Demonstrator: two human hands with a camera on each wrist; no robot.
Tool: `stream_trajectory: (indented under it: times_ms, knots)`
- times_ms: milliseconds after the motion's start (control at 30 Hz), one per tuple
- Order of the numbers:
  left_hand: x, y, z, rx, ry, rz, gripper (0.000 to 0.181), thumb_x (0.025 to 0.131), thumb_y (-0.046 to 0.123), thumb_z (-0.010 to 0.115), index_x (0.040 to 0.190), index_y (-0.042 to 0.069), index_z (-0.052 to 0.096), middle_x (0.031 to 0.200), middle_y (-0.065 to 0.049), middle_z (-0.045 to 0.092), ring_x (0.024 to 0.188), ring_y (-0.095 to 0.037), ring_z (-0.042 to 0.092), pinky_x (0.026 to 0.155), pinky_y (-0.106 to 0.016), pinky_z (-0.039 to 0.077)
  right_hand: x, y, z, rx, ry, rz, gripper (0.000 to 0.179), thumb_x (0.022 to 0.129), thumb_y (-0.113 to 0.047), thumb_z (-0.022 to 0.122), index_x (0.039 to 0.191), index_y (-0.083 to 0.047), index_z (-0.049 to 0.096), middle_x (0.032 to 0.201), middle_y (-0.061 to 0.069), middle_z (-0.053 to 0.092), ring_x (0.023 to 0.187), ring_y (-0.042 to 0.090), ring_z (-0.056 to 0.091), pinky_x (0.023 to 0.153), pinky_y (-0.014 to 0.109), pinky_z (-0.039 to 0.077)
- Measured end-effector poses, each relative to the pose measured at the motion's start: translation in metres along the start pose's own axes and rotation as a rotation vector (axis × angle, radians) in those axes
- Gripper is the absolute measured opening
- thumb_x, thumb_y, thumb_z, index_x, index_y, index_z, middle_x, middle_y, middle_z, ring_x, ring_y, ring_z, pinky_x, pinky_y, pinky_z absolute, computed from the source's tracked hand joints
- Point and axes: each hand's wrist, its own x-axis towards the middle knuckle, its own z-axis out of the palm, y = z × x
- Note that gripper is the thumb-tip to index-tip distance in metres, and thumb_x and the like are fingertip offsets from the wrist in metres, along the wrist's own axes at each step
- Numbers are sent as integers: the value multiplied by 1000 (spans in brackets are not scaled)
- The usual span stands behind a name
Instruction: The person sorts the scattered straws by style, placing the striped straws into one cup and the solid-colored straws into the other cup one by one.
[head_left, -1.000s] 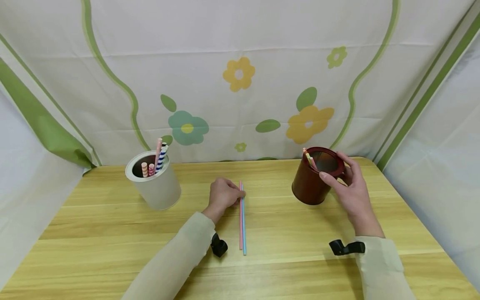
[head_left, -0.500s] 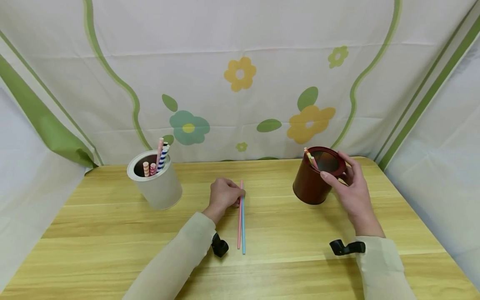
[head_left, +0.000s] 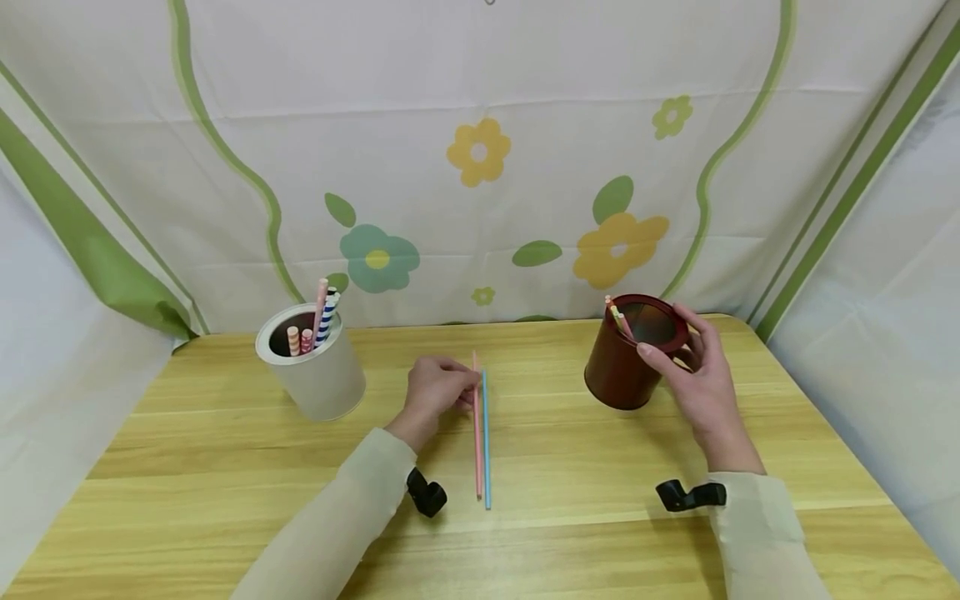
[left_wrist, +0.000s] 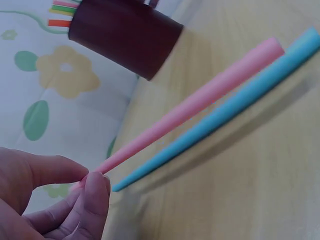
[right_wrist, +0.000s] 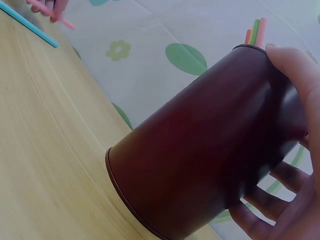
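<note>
Between thumb and forefinger, my left hand (head_left: 435, 393) pinches a pink straw (head_left: 477, 454) close to its far end. Beside it, a light blue straw (head_left: 487, 454) lies on the wooden table, running almost parallel. In the left wrist view the pinch on the pink straw (left_wrist: 185, 111) shows plainly, with the blue straw (left_wrist: 220, 115) apart from the fingers. My right hand (head_left: 703, 379) grips a dark red-brown mug (head_left: 621, 371) at its handle side, thumb at the rim. Several thin straws (right_wrist: 257, 32) in orange, green and pink stick out of the mug.
A white can (head_left: 324, 383) stands at the back left of the table (head_left: 570, 533), holding several thicker straws (head_left: 324, 321), some striped. Behind the table edge hangs a white cloth (head_left: 420, 75) printed with flowers and leaves.
My left hand has shifted slightly left with the pink straw, whose far end has separated from the blue one. The blue straw, the mug and my right hand stay about where they were.
</note>
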Motion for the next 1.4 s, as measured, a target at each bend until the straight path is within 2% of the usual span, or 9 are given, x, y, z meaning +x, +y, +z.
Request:
stream_trajectory:
  times_ms: [267, 367, 600, 800, 933, 1133, 1267, 1400]
  knots:
    - [-6, 17, -11, -196, -19, 7, 17, 97, 6, 78, 110, -4, 76, 99, -21, 79, 71, -15, 74, 71, -31, 66, 0, 1, 0, 10, 3, -1, 80, 99, -20, 81, 165, -36, 38, 167, 10, 46, 128, 14, 52, 92, 8, 49]
    - [-10, 24, -13, -271, -19, 32, 19, 98, 7, 78, 114, -3, 76, 107, -22, 79, 76, -16, 76, 73, -30, 66, 0, 2, 1, 13, 3, -1, 80, 99, -21, 80, 166, -35, 38, 168, 10, 45, 130, 16, 52, 92, 8, 49]
    - [-20, 42, -13, -353, 5, 144, 21, 99, 12, 78, 117, 2, 74, 104, -11, 79, 86, -19, 79, 81, -33, 67, 0, 3, 2, 31, 7, -14, 80, 99, -19, 80, 166, -34, 38, 166, 9, 46, 130, 16, 51, 92, 8, 49]
    - [-28, 59, -11, -400, -1, 215, 19, 99, 13, 79, 115, 4, 74, 110, -14, 79, 93, -21, 81, 88, -36, 67, 1, 4, 2, 44, 7, -26, 80, 99, -18, 80, 166, -32, 38, 164, 10, 47, 128, 14, 52, 92, 8, 49]
    - [-33, 70, -8, -447, -6, 265, 18, 99, 12, 79, 114, 4, 73, 108, -11, 78, 91, -18, 81, 86, -33, 67, 1, 4, 2, 44, 7, -28, 79, 99, -18, 80, 165, -33, 38, 164, 11, 47, 128, 14, 52, 92, 8, 49]
    - [-40, 83, -4, -555, 3, 382, 15, 99, 7, 79, 110, 1, 72, 100, -8, 76, 89, -17, 82, 89, -35, 66, 1, 6, 3, 51, 10, -31, 78, 99, -17, 79, 164, -35, 39, 162, 9, 48, 126, 13, 53, 92, 9, 50]
    - [-45, 90, 0, -581, 10, 443, 14, 98, 6, 79, 109, 0, 72, 98, -9, 77, 91, -22, 82, 90, -37, 66, 1, 6, 3, 44, 10, -30, 79, 99, -19, 80, 164, -36, 39, 163, 10, 47, 127, 13, 52, 92, 8, 49]
    - [-50, 96, 4, -601, 10, 486, 15, 97, 5, 79, 109, -1, 72, 97, -9, 76, 87, -20, 82, 90, -38, 66, 1, 6, 2, 36, 8, -25, 79, 100, -19, 79, 165, -36, 38, 164, 10, 46, 129, 14, 51, 92, 8, 49]
